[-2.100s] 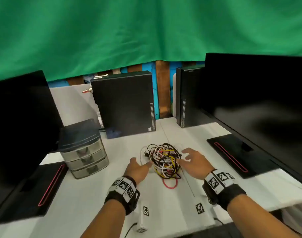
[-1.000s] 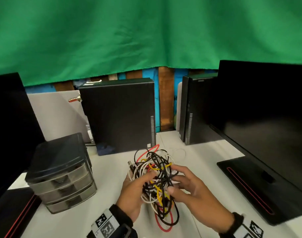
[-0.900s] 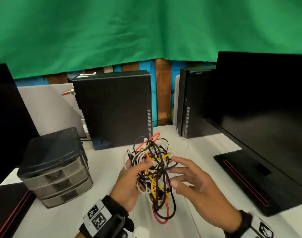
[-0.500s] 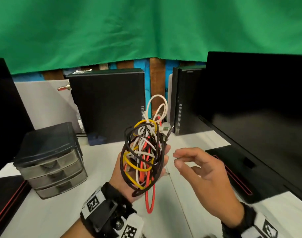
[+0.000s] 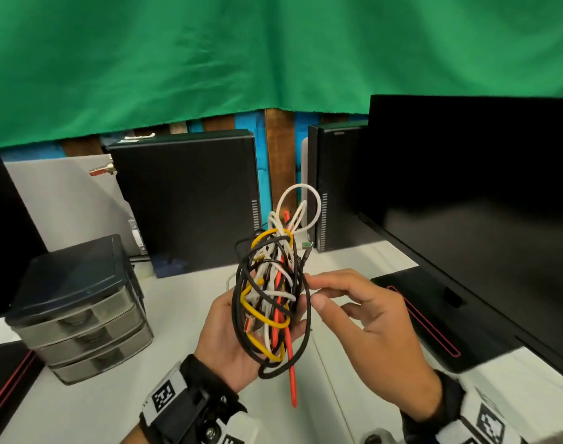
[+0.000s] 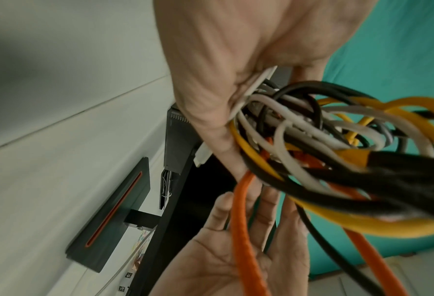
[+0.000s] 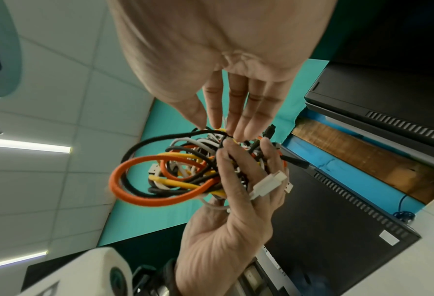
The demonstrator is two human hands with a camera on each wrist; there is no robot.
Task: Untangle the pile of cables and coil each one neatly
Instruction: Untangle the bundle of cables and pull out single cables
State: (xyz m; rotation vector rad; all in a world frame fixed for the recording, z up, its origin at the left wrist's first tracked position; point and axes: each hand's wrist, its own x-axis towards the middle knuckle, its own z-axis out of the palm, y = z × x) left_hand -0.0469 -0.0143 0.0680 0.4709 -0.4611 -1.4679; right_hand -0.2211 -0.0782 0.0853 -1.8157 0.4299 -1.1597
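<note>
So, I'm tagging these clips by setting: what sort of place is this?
Probably an office or computer-lab desk set up for recording. A white table carries a dark monitor, two small desktop computers and a small drawer unit. A green cloth backdrop hangs behind.

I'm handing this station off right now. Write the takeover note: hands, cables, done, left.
Left hand: grips the cable tangle, held up off the desk.
Right hand: thumb and fingertips at the tangle's right edge, on a black cable; a firm pinch isn't clear.
Cables: black, white, yellow and orange, all knotted together; an orange end hangs below.
Done: tangle lifted.
Left: separate every cable, coil each.
</note>
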